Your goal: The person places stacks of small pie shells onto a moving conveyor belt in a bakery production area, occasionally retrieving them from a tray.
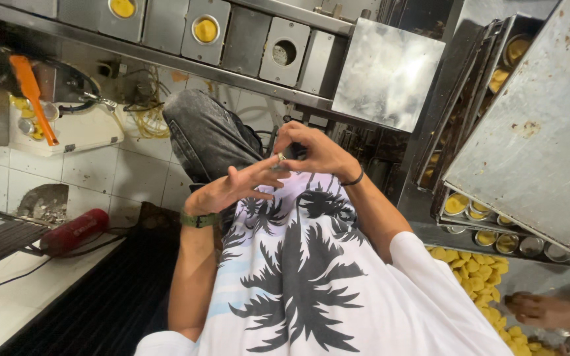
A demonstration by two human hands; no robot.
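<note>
My left hand point(235, 186) is raised in front of my white palm-print T-shirt point(311, 283), fingers spread and holding nothing; a green band sits on its wrist. My right hand point(315, 148), with a black band on its wrist, pinches a small silver ring point(281, 157) that sits on a finger of my left hand. Behind both hands is my knee in grey jeans point(206, 132).
Metal trays point(529, 132) with small round tins of yellow dough stand at the right. A pile of yellow dough discs point(473, 267) lies at lower right, with another person's hand point(542, 310) on it. An orange spatula point(31, 92) and a red cylinder point(74, 231) are at the left.
</note>
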